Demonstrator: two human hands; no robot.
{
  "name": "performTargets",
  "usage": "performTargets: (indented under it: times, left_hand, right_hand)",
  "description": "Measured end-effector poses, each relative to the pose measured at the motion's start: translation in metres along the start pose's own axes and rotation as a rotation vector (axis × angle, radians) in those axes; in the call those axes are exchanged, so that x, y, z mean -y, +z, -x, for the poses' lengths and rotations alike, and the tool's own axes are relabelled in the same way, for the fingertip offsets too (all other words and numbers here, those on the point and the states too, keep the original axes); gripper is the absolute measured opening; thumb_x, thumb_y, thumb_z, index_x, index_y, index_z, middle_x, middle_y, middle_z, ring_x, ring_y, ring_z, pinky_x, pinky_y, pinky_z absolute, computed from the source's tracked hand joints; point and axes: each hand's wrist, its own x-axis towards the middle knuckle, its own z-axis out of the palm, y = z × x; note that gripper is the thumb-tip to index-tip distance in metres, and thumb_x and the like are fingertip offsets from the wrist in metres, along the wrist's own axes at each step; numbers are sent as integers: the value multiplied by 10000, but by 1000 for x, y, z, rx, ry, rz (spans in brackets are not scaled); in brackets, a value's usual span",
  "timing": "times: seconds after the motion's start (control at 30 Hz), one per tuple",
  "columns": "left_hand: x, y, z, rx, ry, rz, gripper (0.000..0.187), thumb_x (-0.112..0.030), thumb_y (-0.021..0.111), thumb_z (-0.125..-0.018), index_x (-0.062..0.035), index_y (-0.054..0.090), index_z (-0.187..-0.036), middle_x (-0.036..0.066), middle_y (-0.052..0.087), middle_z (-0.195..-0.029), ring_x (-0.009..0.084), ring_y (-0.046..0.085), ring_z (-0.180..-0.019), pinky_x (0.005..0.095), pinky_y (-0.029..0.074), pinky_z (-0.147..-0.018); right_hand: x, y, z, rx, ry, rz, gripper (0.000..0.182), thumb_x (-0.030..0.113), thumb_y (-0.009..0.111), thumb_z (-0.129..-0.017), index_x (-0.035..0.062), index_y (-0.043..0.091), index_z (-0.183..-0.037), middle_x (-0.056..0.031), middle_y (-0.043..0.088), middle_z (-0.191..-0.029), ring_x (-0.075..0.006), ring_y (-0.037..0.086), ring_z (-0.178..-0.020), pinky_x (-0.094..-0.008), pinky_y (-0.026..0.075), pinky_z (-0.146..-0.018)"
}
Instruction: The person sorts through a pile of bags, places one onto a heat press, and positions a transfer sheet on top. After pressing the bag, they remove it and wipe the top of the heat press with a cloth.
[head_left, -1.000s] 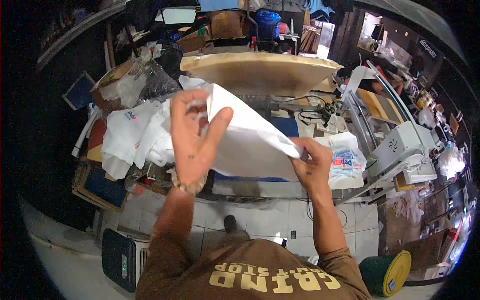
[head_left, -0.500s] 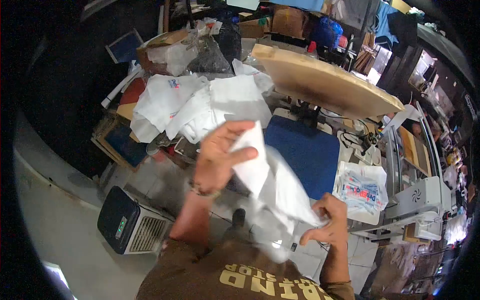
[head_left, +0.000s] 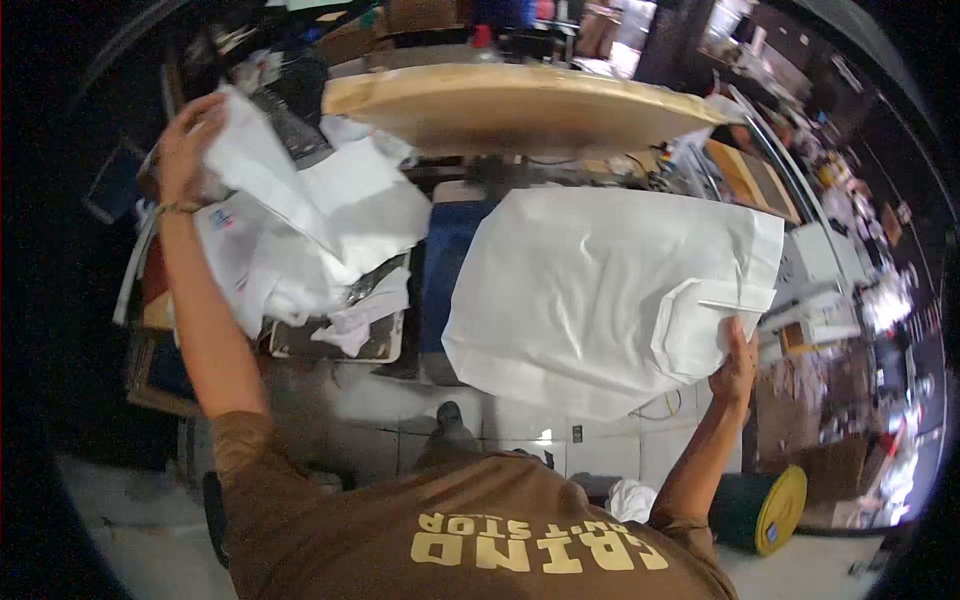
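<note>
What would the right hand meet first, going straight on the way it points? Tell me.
The right hand would first meet the white sheet it holds, which spreads ahead of it. Past that, perhaps the wooden panel, though depth is unclear.

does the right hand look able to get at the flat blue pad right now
Probably not directly: the right hand holds a large white fabric-like sheet that hides most of the pad from view, leaving a strip at its left showing.

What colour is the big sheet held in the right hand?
Plain white; the sheet shows best in the head view.
</note>
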Motion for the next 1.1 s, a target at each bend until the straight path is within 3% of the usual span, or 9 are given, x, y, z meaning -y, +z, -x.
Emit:
performTargets:
  times: [0.1, 0.2, 0.27, 0.33, 0.47, 0.6, 0.8, 0.9, 1.1]
  left_hand:
    - [86, -37, -41, -133, 47, 158, 326, -88, 666, -891, 6, 649, -1203, 70, 639, -1208, 156, 592, -1080, 263, 460, -960]
    - [245, -67, -65, -234, 5, -312, 388, -189, 666, -906, 19, 620, -1230, 142, 634, -1254, 218, 619, -1081, 316, 470, -966]
    - [292, -54, -46, -255, -60, -1126, 494, -294, 694, -880, -9, 597, -1271, 186, 632, -1253, 310, 625, -1088, 383, 468, -969]
    - [312, -22, -14, -286, 10, -1038, 561, -379, 723, -841, -46, 596, -1274, 213, 640, -1215, 380, 614, -1081, 439, 472, -948]
    - [111, 141, 125, 526, -440, 267, 570, -539, 435, -997, -83, 554, -1318, 109, 675, -1176, 197, 684, -962, 365, 535, -829]
    - [41, 247, 215, 972, -649, 989, 899, -747, 239, -917, -43, 343, -1466, 160, 597, -1274, 265, 652, -1040, 415, 532, -894]
    - [88, 316, 279, 652, -752, 492, 262, -85, 678, -884, 20, 616, -1115, 70, 705, -885, 132, 664, -732, 278, 533, -646]
    - [178, 340, 310, 366, -424, 231, 205, -71, 674, -864, 27, 639, -1041, 95, 716, -855, 137, 664, -720, 279, 523, -643]
    - [172, 326, 298, 241, -216, -84, 227, -70, 682, -824, -15, 650, -1043, 99, 717, -821, 186, 675, -723, 315, 517, -685]
  right_hand:
    - [10, -10, 4, 11, -77, -64, 623, 294, 666, -919, -25, 402, -1385, -118, 566, -1274, -215, 593, -1079, -359, 476, -942]
    - [26, -17, -3, -7, -188, 193, 500, 289, 678, -908, -21, 534, -1273, -99, 607, -1188, -190, 590, -1046, -316, 461, -889]
    - [58, 5, 8, -33, -187, 356, 356, 205, 656, -899, -17, 604, -1172, -96, 637, -1097, -217, 604, -982, -326, 461, -871]
    - [79, 24, 13, -50, -159, 378, 298, 156, 643, -883, -17, 632, -1125, -100, 653, -1049, -259, 616, -968, -337, 459, -881]
    - [107, 106, 41, 584, -1041, 873, 425, 44, 674, -720, 128, 690, -1137, -79, 701, -1110, -273, 653, -919, -361, 496, -816]
    - [61, 149, 86, 916, -1166, 1099, 438, 174, 607, -829, 247, 642, -1259, 18, 660, -1191, -186, 595, -1031, -449, 425, -1034]
    - [-71, 95, 87, 786, -862, 1250, 469, 143, 753, -695, 136, 660, -1155, -75, 567, -1334, -298, 512, -1209, -502, 356, -1088]
    - [-114, 64, 91, 389, -657, 1119, 561, 119, 770, -647, 91, 623, -1187, -178, 440, -1421, -373, 457, -1222, -509, 329, -1080]
    - [-157, 53, 114, 306, -369, 979, 744, 121, 754, -642, 77, 503, -1341, -301, 366, -1397, -433, 443, -1189, -486, 393, -1002]
